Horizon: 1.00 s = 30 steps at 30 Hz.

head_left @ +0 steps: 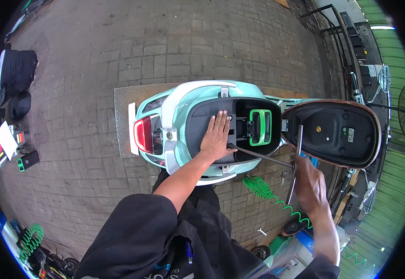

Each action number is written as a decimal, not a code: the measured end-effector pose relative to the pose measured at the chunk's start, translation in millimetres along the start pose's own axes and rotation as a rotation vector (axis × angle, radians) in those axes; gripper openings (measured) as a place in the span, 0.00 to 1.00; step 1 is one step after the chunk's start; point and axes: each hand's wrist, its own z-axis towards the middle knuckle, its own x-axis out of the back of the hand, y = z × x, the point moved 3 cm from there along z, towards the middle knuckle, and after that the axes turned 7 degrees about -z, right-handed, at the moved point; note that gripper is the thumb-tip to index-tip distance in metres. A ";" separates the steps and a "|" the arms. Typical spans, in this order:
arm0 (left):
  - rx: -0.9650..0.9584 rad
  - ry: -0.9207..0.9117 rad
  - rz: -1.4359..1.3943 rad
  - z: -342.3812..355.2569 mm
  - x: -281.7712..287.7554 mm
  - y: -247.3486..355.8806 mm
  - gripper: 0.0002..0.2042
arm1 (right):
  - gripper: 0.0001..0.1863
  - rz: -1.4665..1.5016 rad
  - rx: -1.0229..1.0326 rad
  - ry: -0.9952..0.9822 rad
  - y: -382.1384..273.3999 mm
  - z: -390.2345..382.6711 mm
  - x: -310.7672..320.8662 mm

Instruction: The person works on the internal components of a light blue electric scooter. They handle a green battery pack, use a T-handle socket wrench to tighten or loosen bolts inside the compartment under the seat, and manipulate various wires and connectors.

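A mint-green scooter [177, 103] with a red tail light [142, 134] has its under-seat compartment open. My left hand [215, 138] lies on the dark plastic panel [199, 118], fingers stretched out, thumb beside the tip of a metal T-handle wrench [263, 156]. My right hand [309, 183] grips the wrench's crossbar, somewhat blurred. The shaft slants left to a point near my left thumb; the fastener there is too small to make out. A green handle [253, 125] sits in the compartment's right part. The black underside of the raised seat [332, 121] faces up at the right.
Coiled green hoses [258, 188] run below and right of the scooter. A metal plate [124, 97] lies beneath it on paving. Equipment and a rack [332, 23] line the right wall. A bag [19, 69] and boxes [28, 161] sit at the left; a small wrench [261, 231] lies below.
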 end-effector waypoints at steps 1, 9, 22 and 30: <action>0.012 -0.015 0.016 -1.2 3.0 -3.0 0.61 | 0.24 0.007 0.007 0.004 -4.4 2.0 7.4; 0.036 -0.024 0.012 -3.5 3.2 -9.4 0.61 | 0.23 -0.393 0.244 0.127 -17.0 16.1 27.5; 0.028 -0.006 -0.005 -3.2 2.1 -8.8 0.61 | 0.31 -0.236 0.091 0.022 -13.4 7.9 23.2; 0.012 0.001 -0.021 -1.4 2.5 -2.3 0.61 | 0.14 0.450 -0.542 0.002 -7.8 17.4 -2.0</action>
